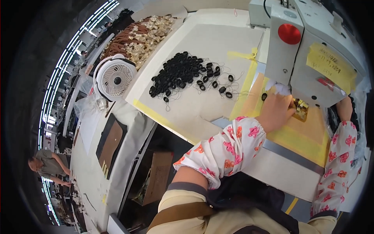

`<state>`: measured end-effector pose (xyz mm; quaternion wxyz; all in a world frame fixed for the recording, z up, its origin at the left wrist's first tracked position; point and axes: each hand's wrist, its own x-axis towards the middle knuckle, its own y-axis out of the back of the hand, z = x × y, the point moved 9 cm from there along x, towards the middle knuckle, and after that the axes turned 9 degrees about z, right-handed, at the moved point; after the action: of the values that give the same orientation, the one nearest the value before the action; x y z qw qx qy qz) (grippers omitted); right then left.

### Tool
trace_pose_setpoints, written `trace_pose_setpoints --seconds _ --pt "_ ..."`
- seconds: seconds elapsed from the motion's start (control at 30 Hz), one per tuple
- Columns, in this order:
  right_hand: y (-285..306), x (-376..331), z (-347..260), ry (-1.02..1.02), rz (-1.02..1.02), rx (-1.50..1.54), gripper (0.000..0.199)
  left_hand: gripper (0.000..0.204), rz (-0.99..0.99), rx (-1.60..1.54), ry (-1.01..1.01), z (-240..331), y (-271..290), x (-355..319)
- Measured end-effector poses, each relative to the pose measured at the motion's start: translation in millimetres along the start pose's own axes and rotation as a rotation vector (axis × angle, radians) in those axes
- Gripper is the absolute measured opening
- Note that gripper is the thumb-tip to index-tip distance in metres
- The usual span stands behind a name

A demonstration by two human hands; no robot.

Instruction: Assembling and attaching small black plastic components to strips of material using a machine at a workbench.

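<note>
My left hand (pixel 276 112) rests at the work area of a sewing machine (pixel 323 58), beside a brass-coloured metal plate (pixel 300 110). Its fingers are bent together toward the plate; what they pinch, if anything, is hidden. A pale white piece (pixel 281 89) shows just beyond the knuckles. Next to the hand lies a black oval elastic loop (pixel 264 96). My right hand (pixel 344 108) is at the far right, partly behind the machine head, close to black material in clear plastic (pixel 356 117); its fingers do not show. Both forearms wear flowered white sleeves.
A heap of black elastic loops (pixel 175 72) with loose threads covers the middle of the white table (pixel 230 43). Left of it stand a white fan (pixel 116 80) and a pile of brown and gold pieces (pixel 134 39). Below is a cardboard box (pixel 157 177). Another person (pixel 52 163) works far left.
</note>
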<state>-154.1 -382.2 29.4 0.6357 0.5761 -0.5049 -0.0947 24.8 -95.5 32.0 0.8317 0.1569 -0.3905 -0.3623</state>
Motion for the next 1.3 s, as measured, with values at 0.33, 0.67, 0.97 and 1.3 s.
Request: trace_pose_setpoints --seconds 0.33,0.67,0.97,1.3 --pt "-26 -1 18 0.046 -0.054 0.025 0.029 0.012 -0.082 0.045 0.011 -11 -20 0" --pt "-3 7 19 0.012 0.006 -0.099 0.025 0.011 -0.01 -0.11 0.088 -4 2 4" --pt "-13 -4 -1 0.248 -0.058 0.087 0.028 0.01 -0.043 -0.071 -0.067 -2 2 -1" --pt "41 -17 -21 0.331 0.202 0.083 0.022 0.008 -0.068 -0.224 0.068 -6 -7 -2"
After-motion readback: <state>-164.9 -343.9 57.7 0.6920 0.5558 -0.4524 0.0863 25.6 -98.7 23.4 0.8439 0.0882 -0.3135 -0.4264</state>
